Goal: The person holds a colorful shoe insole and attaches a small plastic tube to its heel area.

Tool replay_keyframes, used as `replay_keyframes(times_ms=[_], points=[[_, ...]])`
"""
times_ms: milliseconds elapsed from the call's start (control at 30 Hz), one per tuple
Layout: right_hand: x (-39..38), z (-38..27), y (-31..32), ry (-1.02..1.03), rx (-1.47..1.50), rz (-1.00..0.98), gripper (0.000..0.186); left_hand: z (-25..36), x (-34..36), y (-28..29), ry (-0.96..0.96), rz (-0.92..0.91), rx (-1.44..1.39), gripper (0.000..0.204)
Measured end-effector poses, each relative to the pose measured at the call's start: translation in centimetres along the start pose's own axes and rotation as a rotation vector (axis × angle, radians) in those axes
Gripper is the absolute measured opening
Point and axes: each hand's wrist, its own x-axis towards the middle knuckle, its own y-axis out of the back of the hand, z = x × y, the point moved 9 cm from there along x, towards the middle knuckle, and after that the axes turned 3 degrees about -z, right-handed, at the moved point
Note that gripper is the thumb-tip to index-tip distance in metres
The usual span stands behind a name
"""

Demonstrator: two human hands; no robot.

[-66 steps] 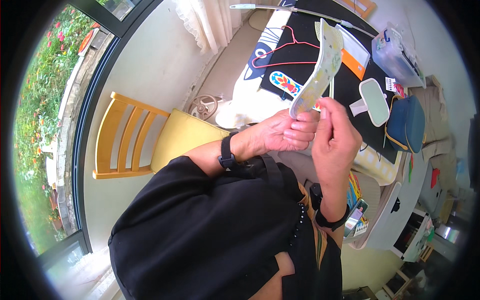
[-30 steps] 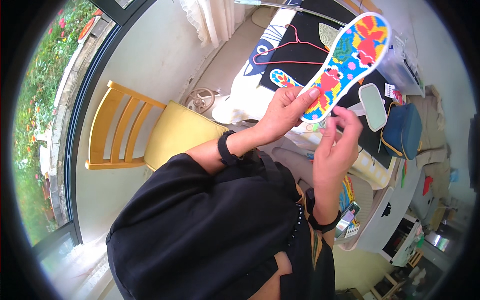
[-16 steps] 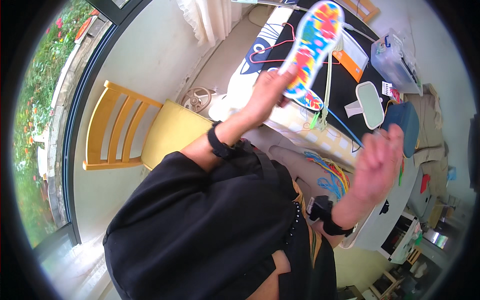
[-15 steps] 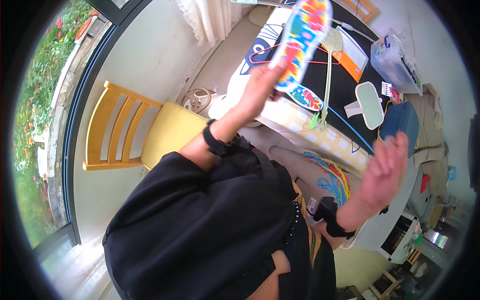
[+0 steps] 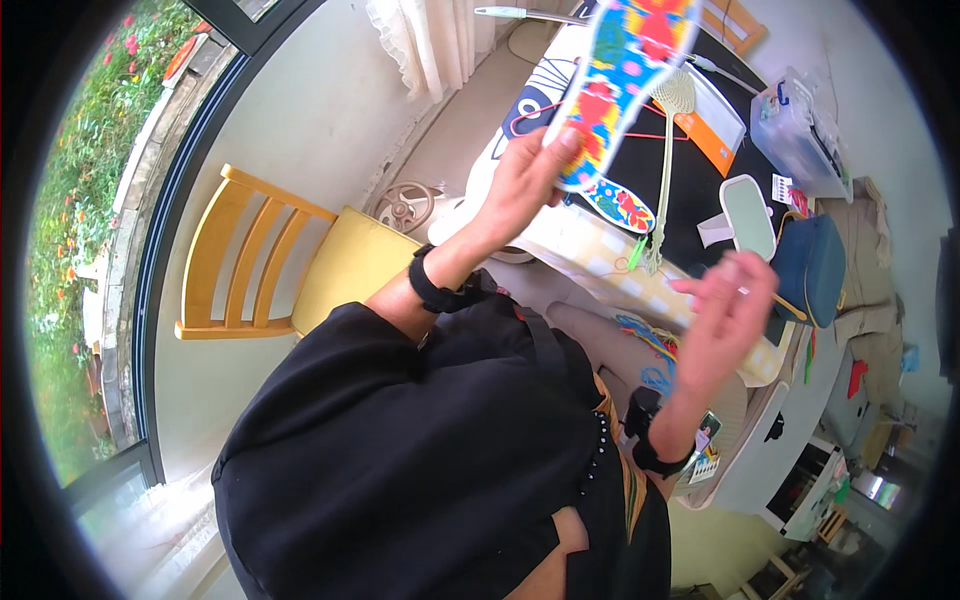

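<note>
The left hand (image 5: pixel 522 185) holds a bright insole (image 5: pixel 620 85) by its lower end. The thumb presses on top, and the other fingers are mostly hidden behind it. The insole is up in the air over the near edge of the table (image 5: pixel 695 175), and its far end goes past the top of the view. It has red, blue, yellow and pink shapes with a white edge.

The right hand (image 5: pixel 730 310) is up too, well apart from the insole. Its fingers are bent and a bit blurry, so one cannot tell if they pinch something small.

A second insole (image 5: pixel 628 206) lies on the table, partly under the one in the air as the camera sees it. A pale fly swatter (image 5: pixel 667 165) lies just beside it. Farther right are a white-edged mirror (image 5: pixel 748 215), a blue bag (image 5: pixel 812 270) and a clear box (image 5: pixel 797 140). Lower down, near the right wrist, there are colored strings (image 5: pixel 657 375). A yellow chair (image 5: pixel 350 265) stands off to the left.
</note>
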Motion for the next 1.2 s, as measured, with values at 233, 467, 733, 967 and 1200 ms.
replay_keyframes(times_ms=[233,467,733,967,1200], points=[[-0.5,-2.7,-5.1,0.21,-0.171,-0.147,0.027,2.0,-1.6,-3.5,-0.024,-0.074,0.005,0.043],[-0.6,-3.0,-5.4,0.191,-0.215,-0.173,0.026,2.3,-1.8,-3.8,-0.04,-0.125,-0.027,0.043],[-0.4,-4.0,-5.3,0.276,-0.225,-0.154,0.025,2.2,-1.7,-4.1,-0.065,-0.165,-0.007,0.044],[-0.4,-3.0,-5.2,0.195,-0.287,-0.203,0.024,2.5,-1.7,-4.4,-0.104,-0.176,0.04,0.043],[-0.2,-2.6,-5.5,0.104,-0.3,-0.203,0.02,5.3,-3.2,-5.2,-0.69,-0.071,0.608,0.031]])
